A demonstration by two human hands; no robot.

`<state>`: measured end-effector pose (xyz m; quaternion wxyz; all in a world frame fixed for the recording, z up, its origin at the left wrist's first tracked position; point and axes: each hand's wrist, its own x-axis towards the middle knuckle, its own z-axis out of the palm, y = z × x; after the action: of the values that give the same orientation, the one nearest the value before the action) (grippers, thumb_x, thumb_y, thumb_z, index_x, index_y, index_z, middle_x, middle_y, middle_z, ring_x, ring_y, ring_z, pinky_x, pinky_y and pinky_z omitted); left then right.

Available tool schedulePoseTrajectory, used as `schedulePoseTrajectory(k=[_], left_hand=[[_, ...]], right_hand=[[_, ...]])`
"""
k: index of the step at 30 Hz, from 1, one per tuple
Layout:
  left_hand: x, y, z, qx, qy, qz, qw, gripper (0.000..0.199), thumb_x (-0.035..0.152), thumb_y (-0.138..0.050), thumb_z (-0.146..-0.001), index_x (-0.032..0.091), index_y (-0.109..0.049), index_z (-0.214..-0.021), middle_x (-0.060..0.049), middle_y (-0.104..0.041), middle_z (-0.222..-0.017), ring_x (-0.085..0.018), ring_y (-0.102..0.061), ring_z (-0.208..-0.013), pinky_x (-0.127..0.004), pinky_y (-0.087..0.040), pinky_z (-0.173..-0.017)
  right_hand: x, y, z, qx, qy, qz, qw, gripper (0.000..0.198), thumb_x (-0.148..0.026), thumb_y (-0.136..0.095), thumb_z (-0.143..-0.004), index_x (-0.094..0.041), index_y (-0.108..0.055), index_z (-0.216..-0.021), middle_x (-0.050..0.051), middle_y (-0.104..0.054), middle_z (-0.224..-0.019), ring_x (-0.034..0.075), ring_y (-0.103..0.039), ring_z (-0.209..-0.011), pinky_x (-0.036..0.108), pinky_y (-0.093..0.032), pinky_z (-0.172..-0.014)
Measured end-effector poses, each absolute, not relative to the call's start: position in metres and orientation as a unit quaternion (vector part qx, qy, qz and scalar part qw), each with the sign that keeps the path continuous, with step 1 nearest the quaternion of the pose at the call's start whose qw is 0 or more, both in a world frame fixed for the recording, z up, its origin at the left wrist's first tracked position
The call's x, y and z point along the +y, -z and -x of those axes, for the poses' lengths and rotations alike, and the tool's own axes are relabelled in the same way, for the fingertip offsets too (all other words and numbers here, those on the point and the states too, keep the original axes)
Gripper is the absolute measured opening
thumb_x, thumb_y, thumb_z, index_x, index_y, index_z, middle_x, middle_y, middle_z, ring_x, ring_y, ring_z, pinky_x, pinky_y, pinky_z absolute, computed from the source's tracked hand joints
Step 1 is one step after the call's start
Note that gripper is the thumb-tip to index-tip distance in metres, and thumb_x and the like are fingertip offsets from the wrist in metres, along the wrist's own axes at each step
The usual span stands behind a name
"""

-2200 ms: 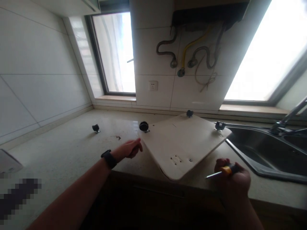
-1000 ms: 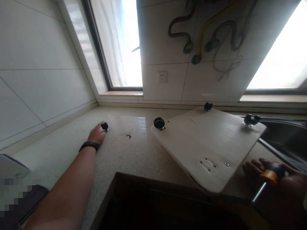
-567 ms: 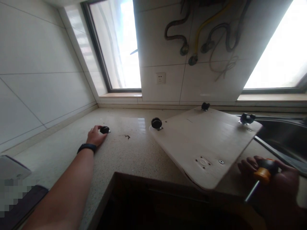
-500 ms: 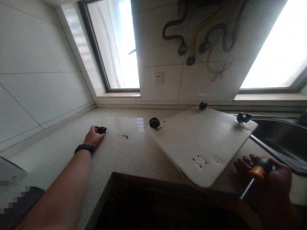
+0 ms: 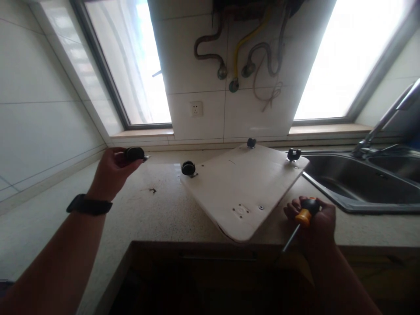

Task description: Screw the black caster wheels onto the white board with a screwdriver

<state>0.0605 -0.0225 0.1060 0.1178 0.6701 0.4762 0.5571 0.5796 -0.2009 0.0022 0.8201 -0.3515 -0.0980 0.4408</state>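
Note:
My left hand (image 5: 110, 170) grips a black caster wheel (image 5: 134, 153) with a metal plate, held up above the counter. In my right hand (image 5: 316, 223) is a screwdriver (image 5: 303, 217) with an orange and black handle, its shaft pointing down and left past the counter edge. Between my hands a white board (image 5: 244, 183) lies on the counter. Three casters stand on its corners: a left one (image 5: 188, 168), a back one (image 5: 251, 143) and a right one (image 5: 294, 155). The near corner shows a bare mounting spot (image 5: 240, 211) with screw holes. Several small screws (image 5: 152, 190) lie left of the board.
A steel sink (image 5: 344, 179) with a faucet (image 5: 367, 144) sits at the right. The stone counter (image 5: 157, 214) has a dark recess below its front edge. On the back wall are a socket (image 5: 196, 109) and hanging pipes (image 5: 236, 65) between two windows.
My left hand has lifted the caster off the counter. The view has shifted right, showing more of the sink. My right hand still holds the screwdriver.

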Motion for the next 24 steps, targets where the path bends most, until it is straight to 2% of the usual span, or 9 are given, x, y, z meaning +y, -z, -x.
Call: schedulePoseTrajectory(k=[3, 5, 10, 24], left_hand=[[-0.07, -0.127, -0.12, 0.352, -0.554, -0.722, 0.218, 0.056, 0.034, -0.086, -0.073, 0.023, -0.053, -0.118, -0.005, -0.076, -0.107, -0.023, -0.076, -0.099, -0.041, -0.063, -0.092], [-0.099, -0.13, -0.155, 0.314, -0.5, -0.758, 0.278, 0.052, 0.03, -0.084, -0.076, 0.022, -0.052, -0.117, -0.005, -0.075, -0.104, -0.022, -0.076, -0.096, -0.04, -0.064, -0.089], [-0.144, -0.108, -0.213, 0.268, -0.366, -0.811, 0.369, 0.051, 0.03, -0.085, -0.083, 0.025, -0.053, -0.122, -0.009, -0.072, -0.118, -0.024, -0.073, -0.107, -0.042, -0.06, -0.095], [-0.155, -0.082, -0.258, 0.277, -0.332, -0.809, 0.397, 0.048, 0.031, -0.083, -0.086, 0.023, -0.055, -0.124, -0.011, -0.074, -0.118, -0.026, -0.074, -0.105, -0.042, -0.059, -0.092]], right_hand=[[-0.202, -0.004, -0.578, -0.105, -0.441, 0.351, 0.819, 0.016, -0.035, -0.045, -0.084, -0.022, -0.049, -0.074, 0.0, -0.044, -0.06, 0.014, -0.043, -0.049, 0.026, -0.039, -0.043], [-0.202, -0.004, -0.577, -0.111, -0.442, 0.352, 0.818, 0.017, -0.035, -0.045, -0.084, -0.023, -0.049, -0.074, 0.0, -0.044, -0.059, 0.014, -0.043, -0.048, 0.026, -0.039, -0.043], [-0.204, -0.003, -0.576, -0.133, -0.436, 0.346, 0.82, 0.017, -0.035, -0.046, -0.082, -0.022, -0.05, -0.072, 0.001, -0.047, -0.056, 0.015, -0.043, -0.047, 0.026, -0.038, -0.043], [-0.204, 0.003, -0.579, -0.166, -0.44, 0.328, 0.82, 0.019, -0.04, -0.05, -0.081, -0.022, -0.052, -0.073, 0.0, -0.048, -0.054, 0.015, -0.045, -0.047, 0.026, -0.04, -0.044]])
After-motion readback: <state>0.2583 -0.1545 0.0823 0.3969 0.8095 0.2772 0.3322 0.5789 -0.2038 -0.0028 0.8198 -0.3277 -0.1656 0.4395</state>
